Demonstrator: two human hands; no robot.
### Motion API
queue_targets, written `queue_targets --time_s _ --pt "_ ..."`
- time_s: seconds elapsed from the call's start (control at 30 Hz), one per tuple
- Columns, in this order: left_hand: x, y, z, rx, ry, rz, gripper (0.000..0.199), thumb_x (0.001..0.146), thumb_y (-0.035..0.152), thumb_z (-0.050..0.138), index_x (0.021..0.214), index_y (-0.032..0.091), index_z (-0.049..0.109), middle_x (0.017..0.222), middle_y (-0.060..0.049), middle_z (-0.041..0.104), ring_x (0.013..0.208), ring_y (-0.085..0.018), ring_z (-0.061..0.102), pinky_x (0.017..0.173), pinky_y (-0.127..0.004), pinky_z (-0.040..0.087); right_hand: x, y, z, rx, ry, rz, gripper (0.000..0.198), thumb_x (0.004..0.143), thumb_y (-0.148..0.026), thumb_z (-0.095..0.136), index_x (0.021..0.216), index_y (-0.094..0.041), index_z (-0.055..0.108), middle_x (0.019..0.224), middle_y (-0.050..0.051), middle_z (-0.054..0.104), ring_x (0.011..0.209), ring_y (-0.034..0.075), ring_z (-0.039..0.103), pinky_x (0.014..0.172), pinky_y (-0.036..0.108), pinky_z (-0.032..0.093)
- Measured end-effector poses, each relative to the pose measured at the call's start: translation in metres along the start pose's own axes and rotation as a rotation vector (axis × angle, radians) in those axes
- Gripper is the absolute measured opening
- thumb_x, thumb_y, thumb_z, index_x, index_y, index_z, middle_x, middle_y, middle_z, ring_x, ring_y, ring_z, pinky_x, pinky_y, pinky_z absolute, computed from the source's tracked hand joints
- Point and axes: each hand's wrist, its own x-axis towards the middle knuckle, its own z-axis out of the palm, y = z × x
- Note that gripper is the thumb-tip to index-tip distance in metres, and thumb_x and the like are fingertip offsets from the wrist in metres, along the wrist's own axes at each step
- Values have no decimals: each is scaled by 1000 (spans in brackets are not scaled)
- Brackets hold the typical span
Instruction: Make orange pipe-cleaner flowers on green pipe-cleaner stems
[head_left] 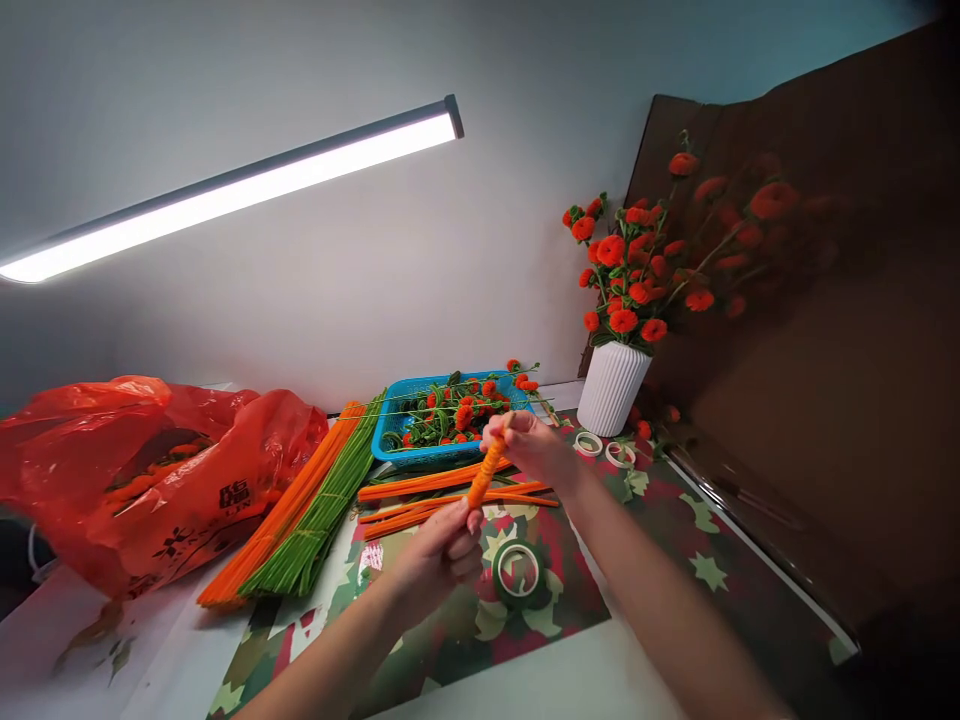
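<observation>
Between my two hands is an orange pipe cleaner coil (489, 474), wound into a tight spiral and tilted up to the right. My left hand (448, 545) pinches its lower end. Up at the other end, the fingers of my right hand (529, 445) are closed on the coil's tip, where a thin pale piece sticks out. Loose orange pipe cleaners (405, 520) lie on the mat just behind my left hand. A roll of dark green tape (517, 574) rests flat on the mat below the coil.
A blue basket (382, 452) of orange flowers stands behind my hands. Orange (289, 500) and green pipe cleaner bundles (319, 520) lie left, beside a red plastic bag (247, 450). At the right are a white vase (613, 390) of flowers, tape rolls (589, 444) and a brown panel (840, 400).
</observation>
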Motion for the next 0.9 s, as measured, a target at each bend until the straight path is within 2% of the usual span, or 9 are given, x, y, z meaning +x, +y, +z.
queue_targets --time_s 0.13,0.27,0.37,0.4,0.47,0.57,0.67,0.77,0.9 --pt "3 -4 -12 133 198 174 49 68 65 66 68 19 46 47 13 16 44 -7 7 43 -20 10 2 -1 4 -136 104 48 23 72 -41 74 81 -20 74 88 0 64 85 12 56 79 25 42" --pt "-20 -8 -21 296 365 228 45 75 62 61 70 18 53 49 10 23 44 -8 14 42 -22 11 -1 2 9 -232 74 185 21 71 -36 74 76 -15 75 86 3 70 78 13 60 75 26 45" --pt "-43 -7 -25 424 440 253 36 78 51 64 68 17 58 55 5 38 50 -11 31 46 -22 21 -11 4 10 -274 56 287 23 66 -33 78 79 -14 75 79 4 72 68 13 63 67 26 48" --pt "-49 -7 -27 501 458 267 33 79 48 64 68 18 58 57 4 42 54 -12 35 48 -22 24 -16 5 9 -287 52 323 26 65 -32 79 84 -14 74 75 3 72 66 13 63 65 26 49" --pt "-58 -7 -30 850 461 311 32 87 44 54 68 19 55 59 3 43 56 -14 38 52 -23 27 -29 7 7 -327 50 387 33 63 -31 81 90 -13 73 72 4 72 65 16 66 65 28 51" --pt "-64 -7 -35 1210 375 303 36 92 39 42 63 19 45 56 4 38 54 -13 34 54 -24 25 -51 12 5 -423 88 448 29 64 -30 80 87 -13 73 72 5 73 69 19 68 67 31 53" --pt "-69 -4 -36 1298 267 225 33 94 37 37 67 19 46 57 4 38 54 -13 35 53 -24 25 -71 18 8 -697 86 343 15 71 -28 76 80 -16 74 78 6 74 75 20 67 70 31 52" --pt "-75 1 -33 1191 141 93 37 95 40 34 67 19 47 59 4 38 54 -12 34 52 -23 26 -84 20 14 -1003 -67 71 10 83 -24 65 87 -18 72 85 7 74 81 19 66 76 32 50" --pt "-81 4 -27 1050 119 -86 41 94 46 35 66 18 48 61 4 38 57 -12 34 51 -22 26 -91 23 26 -1090 -208 -146 13 91 -19 55 94 -16 67 80 7 71 75 17 63 73 32 50"
